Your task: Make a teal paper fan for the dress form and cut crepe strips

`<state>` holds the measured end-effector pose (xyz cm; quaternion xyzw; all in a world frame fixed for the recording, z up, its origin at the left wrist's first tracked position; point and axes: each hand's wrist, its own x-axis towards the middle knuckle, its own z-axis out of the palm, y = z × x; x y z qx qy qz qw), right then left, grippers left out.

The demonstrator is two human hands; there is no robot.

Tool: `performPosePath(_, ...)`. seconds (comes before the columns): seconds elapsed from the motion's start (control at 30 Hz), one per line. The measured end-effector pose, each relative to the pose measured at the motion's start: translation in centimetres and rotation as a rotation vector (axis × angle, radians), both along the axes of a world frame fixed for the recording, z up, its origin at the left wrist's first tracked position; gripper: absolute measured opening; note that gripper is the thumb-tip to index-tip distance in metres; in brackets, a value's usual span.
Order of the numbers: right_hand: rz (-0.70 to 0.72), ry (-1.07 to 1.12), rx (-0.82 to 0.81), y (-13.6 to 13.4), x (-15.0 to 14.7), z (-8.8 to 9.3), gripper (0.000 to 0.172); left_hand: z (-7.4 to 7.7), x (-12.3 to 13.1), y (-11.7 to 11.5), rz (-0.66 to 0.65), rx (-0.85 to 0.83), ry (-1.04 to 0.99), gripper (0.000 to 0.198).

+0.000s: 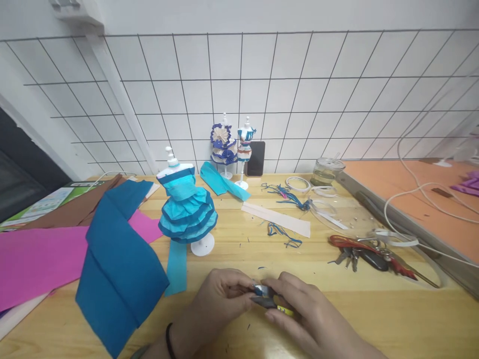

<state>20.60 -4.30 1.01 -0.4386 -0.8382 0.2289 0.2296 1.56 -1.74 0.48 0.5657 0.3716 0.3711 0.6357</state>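
Note:
My left hand [224, 295] is closed in a pinch at the front of the table, with a small blue-and-white piece [261, 290] at its fingertips. My right hand [309, 309] is wrapped round thread snips [284, 310] with a yellow handle; their dark blades point left, just beneath that piece. Fingers hide part of both. Beyond my hands stands a white dress form [202, 244] wearing a ruffled dress [187, 209] in turquoise and darker blue crepe paper. A turquoise strip [176, 269] lies near its base.
Blue crepe paper [119, 269] and pink sheets [41, 254] lie left. Behind are two smaller dressed forms [224, 144], a phone [255, 158] and a turquoise strip [224, 182]. Rightward are a pale strip [277, 219], blue scraps [284, 234], keys [350, 257] and a lidded jar [325, 172].

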Motion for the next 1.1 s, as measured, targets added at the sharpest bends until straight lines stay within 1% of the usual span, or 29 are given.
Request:
performPosePath(0.1, 0.004, -0.001, 0.032, -0.03, 0.09, -0.05, 0.026, -0.06, -0.09, -0.04, -0.022, -0.019, 0.017, 0.009)
performPosePath(0.2, 0.01, -0.005, 0.065, -0.08, 0.12, -0.12, 0.025, -0.06, -0.06, -0.04, -0.033, -0.052, -0.018, 0.007)
performPosePath(0.37, 0.025, -0.05, 0.131, -0.12, 0.03, -0.17, 0.027, 0.03, 0.05, 0.01, -0.066, -0.127, -0.068, 0.009)
performPosePath(0.67, 0.042, -0.078, 0.207, -0.12, -0.08, 0.1, 0.026, 0.04, -0.09, -0.04, -0.105, -0.143, -0.045, 0.012)
performPosePath(0.87, 0.06, -0.066, 0.196, -0.25, -0.14, 0.31, 0.024, -0.1, -0.08, -0.01, -0.071, -0.131, -0.008, 0.012)
performPosePath(1.1, 0.061, -0.074, 0.184, -0.25, -0.26, 0.6, 0.021, 0.35, -0.08, -0.09, -0.103, -0.162, -0.025, 0.012)
